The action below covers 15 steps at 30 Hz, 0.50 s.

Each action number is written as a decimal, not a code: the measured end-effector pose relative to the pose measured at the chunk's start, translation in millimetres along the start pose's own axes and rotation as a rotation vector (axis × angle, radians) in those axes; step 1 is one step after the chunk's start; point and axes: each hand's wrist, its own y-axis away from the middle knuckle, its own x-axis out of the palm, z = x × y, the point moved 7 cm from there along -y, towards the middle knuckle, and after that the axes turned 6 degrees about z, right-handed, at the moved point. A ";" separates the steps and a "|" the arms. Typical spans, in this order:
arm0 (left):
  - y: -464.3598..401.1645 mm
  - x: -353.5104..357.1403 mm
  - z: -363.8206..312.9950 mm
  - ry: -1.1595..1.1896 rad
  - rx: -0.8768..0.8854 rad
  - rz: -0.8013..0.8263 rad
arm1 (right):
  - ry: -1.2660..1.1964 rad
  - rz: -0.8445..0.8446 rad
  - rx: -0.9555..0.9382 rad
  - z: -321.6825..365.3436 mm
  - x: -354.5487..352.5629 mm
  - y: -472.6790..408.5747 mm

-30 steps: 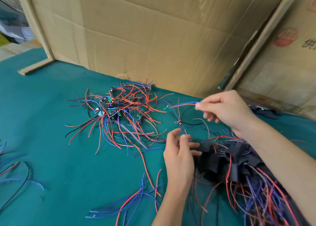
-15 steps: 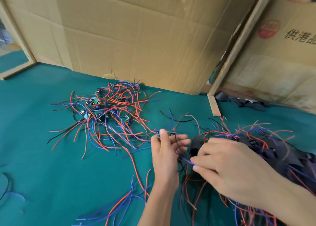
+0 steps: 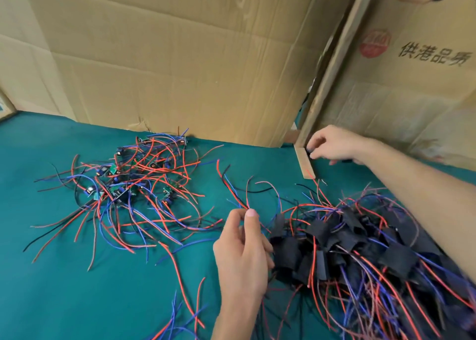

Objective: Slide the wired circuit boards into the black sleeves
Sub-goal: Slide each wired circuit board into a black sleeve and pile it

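Observation:
A tangle of bare wired circuit boards (image 3: 134, 182), green boards with red, blue and black leads, lies on the teal cloth at the left. At the right is a heap of boards in black sleeves (image 3: 345, 241). My left hand (image 3: 242, 252) is at the heap's left edge, its fingers and thumb curled and pinching the red and blue leads (image 3: 235, 192) of one wired board; the board itself is hidden in the hand. My right hand (image 3: 334, 146) is stretched to the back beside a wooden strip, its fingertips curled on a small black sleeve (image 3: 308, 149).
Cardboard walls (image 3: 193, 69) close the back of the teal table (image 3: 64, 275). A short wooden strip (image 3: 305, 164) lies on the cloth at the foot of a leaning wooden post (image 3: 332, 64). Loose wires (image 3: 180, 321) lie near the front edge.
My right hand left the sleeved heap and moved up and back to the wooden strip. My left hand stayed at the heap's edge, still holding the leads. The camera view shifted right.

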 end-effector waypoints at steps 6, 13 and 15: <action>1.4 0.2 5.8 0.037 -0.040 0.002 | -0.041 -0.154 0.211 -45.1 14.8 -58.4; -0.9 -2.8 8.5 0.023 -0.068 -0.018 | 0.010 -0.336 0.148 -44.8 14.3 -66.4; -0.6 -3.3 7.7 0.032 -0.073 -0.026 | 0.043 -0.326 0.132 -39.7 11.3 -57.2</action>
